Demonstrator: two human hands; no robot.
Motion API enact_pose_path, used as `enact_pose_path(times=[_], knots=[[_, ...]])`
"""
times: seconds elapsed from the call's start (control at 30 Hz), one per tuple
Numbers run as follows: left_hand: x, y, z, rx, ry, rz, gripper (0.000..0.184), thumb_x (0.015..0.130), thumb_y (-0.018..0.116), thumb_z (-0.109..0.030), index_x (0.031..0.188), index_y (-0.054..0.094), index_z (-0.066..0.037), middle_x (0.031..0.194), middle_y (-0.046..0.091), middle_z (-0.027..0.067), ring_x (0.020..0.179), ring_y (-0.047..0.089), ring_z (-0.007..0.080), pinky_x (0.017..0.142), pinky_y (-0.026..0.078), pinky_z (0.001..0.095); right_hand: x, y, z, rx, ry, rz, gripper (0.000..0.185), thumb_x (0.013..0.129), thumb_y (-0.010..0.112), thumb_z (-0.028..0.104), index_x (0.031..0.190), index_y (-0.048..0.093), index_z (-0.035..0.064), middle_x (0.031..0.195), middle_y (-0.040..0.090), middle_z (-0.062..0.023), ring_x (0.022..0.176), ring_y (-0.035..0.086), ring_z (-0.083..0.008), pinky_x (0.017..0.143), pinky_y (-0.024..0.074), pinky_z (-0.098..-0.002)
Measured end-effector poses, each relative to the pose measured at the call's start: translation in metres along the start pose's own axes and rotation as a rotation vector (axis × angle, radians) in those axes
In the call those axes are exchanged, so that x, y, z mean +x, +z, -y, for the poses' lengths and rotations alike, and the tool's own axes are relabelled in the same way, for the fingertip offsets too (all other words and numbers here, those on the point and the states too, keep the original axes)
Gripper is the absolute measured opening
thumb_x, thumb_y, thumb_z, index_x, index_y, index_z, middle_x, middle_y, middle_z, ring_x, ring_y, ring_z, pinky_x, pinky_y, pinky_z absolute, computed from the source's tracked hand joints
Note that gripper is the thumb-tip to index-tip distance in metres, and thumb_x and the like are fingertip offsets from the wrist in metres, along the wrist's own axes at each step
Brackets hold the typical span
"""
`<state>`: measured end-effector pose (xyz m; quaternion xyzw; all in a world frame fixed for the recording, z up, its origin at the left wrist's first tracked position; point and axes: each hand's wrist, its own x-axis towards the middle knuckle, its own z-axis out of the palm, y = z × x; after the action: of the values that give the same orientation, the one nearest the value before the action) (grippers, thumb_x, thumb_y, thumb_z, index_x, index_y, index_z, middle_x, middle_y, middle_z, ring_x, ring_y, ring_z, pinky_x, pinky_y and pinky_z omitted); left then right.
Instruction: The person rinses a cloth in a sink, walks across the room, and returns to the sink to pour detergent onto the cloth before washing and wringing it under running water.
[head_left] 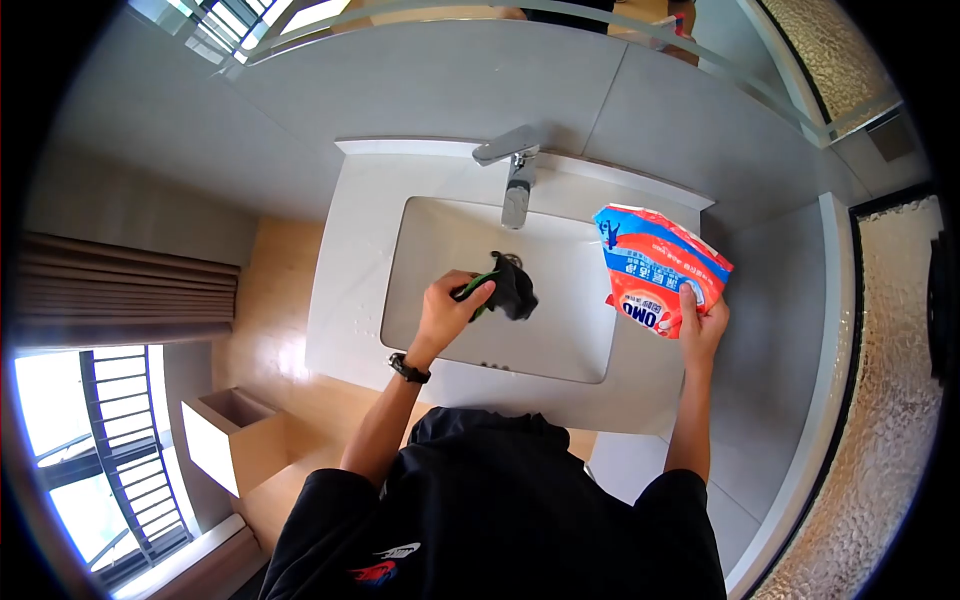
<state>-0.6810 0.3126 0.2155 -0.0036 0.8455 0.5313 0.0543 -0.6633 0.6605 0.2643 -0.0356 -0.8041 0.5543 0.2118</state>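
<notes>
My left hand [453, 306] is closed on a dark cloth [514, 288] with a green edge, held over the white sink basin [570, 345]. The cloth hangs bunched from my fingers and partly hides the drain. In my right hand [704, 322] is a red and blue OMO laundry detergent bag [662, 270], gripped at its lower right corner. The bag is above the right rim of the basin, its printing upside down to me. A chrome faucet [516, 185] stands behind the basin; no water is seen running from it.
The white countertop [350, 255] surrounds the basin, with a grey wall [450, 85] and a mirror behind. On the floor to the left stands an open-topped box [235, 430], near a window [100, 440]. Textured glass [880, 400] lies at the right.
</notes>
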Motion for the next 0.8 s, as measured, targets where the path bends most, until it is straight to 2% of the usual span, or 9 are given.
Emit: enact_pose_path(times=[0.1,0.13,0.2,0.23,0.33,0.5,0.6,0.7,0.8], knots=[[0.011,0.007,0.023,-0.998,-0.284,0.139,0.015,0.084,0.059,-0.015,0.086,0.064,-0.001,0.099,0.065,0.0067,0.085,0.060,0.0196,0.074,0.044,0.0252,-0.002,-0.008,0.002,-0.033,0.006,0.060,0.023,0.084,0.065,0.019,0.094,0.060,-0.0010,0.086,0.067,-0.0108,0.074,0.066,-0.0141,0.062,0.0495,-0.0220],[0.011,0.006,0.026,-0.995,-0.281,0.138,0.015,0.084,0.059,-0.015,0.086,0.064,-0.001,0.099,0.065,0.0067,0.085,0.060,0.0196,0.074,0.044,0.0252,-0.003,-0.009,0.007,-0.030,0.004,0.058,0.023,0.084,0.065,0.019,0.094,0.060,-0.0010,0.086,0.067,-0.0108,0.074,0.066,-0.0141,0.062,0.0495,-0.0220],[0.010,0.002,0.034,-1.362,-0.662,0.197,0.026,0.087,0.052,-0.024,0.098,0.061,-0.002,0.107,0.062,0.0095,0.091,0.058,0.0213,0.080,0.045,0.0290,-0.003,-0.009,0.028,-0.013,0.019,0.128,0.024,0.083,0.066,0.020,0.093,0.060,-0.0013,0.086,0.068,-0.0119,0.073,0.067,-0.0167,0.060,0.0496,-0.0225],[0.010,0.006,0.041,-1.426,-0.657,0.200,0.036,0.090,0.043,-0.031,0.108,0.056,-0.002,0.114,0.059,0.0115,0.099,0.057,0.0249,0.089,0.043,0.0361,-0.002,-0.009,0.041,-0.017,0.029,0.153,0.024,0.083,0.065,0.021,0.090,0.060,-0.0022,0.083,0.068,-0.0134,0.070,0.067,-0.0180,0.056,0.0487,-0.0229],[0.003,0.015,0.010,-1.673,-0.650,0.167,0.038,0.090,0.042,-0.032,0.109,0.056,-0.002,0.116,0.057,0.0117,0.107,0.052,0.0269,0.096,0.038,0.0400,0.003,-0.006,0.067,-0.097,0.044,0.309,0.024,0.084,0.065,0.021,0.087,0.060,-0.0025,0.076,0.067,-0.0140,0.065,0.067,-0.0174,0.053,0.0475,-0.0235],[-0.001,0.038,0.035,-1.880,-0.463,0.265,0.044,0.089,0.041,-0.037,0.116,0.053,-0.005,0.119,0.055,0.0106,0.112,0.049,0.0268,0.099,0.035,0.0407,0.009,0.007,0.083,-0.241,-0.093,0.499,0.022,0.084,0.062,0.020,0.075,0.056,0.0004,0.061,0.058,-0.0145,0.047,0.053,-0.0218,0.045,0.0397,-0.0291],[-0.004,0.040,0.014,-1.882,-0.451,0.298,0.042,0.089,0.040,-0.038,0.114,0.053,-0.006,0.121,0.053,0.0094,0.113,0.048,0.0261,0.100,0.034,0.0400,0.016,0.011,0.103,-0.378,-0.125,0.629,0.023,0.084,0.062,0.019,0.075,0.056,-0.0015,0.066,0.063,-0.0171,0.053,0.061,-0.0207,0.048,0.0433,-0.0270],[-0.009,0.040,0.002,-1.833,-0.490,0.286,0.044,0.090,0.039,-0.039,0.118,0.051,-0.007,0.122,0.052,0.0084,0.114,0.047,0.0251,0.101,0.033,0.0393,0.022,0.020,0.109,-0.445,-0.278,0.667,0.024,0.084,0.063,0.019,0.073,0.054,-0.0007,0.063,0.061,-0.0173,0.050,0.059,-0.0220,0.046,0.0419,-0.0287],[-0.011,0.042,0.000,-1.826,-0.502,0.288,0.046,0.091,0.038,-0.040,0.121,0.050,-0.008,0.122,0.052,0.0085,0.113,0.048,0.0249,0.100,0.034,0.0390,0.024,0.021,0.122,-0.442,-0.277,0.615,0.023,0.084,0.062,0.018,0.073,0.054,-0.0008,0.063,0.059,-0.0175,0.050,0.057,-0.0247,0.046,0.0412,-0.0301]])
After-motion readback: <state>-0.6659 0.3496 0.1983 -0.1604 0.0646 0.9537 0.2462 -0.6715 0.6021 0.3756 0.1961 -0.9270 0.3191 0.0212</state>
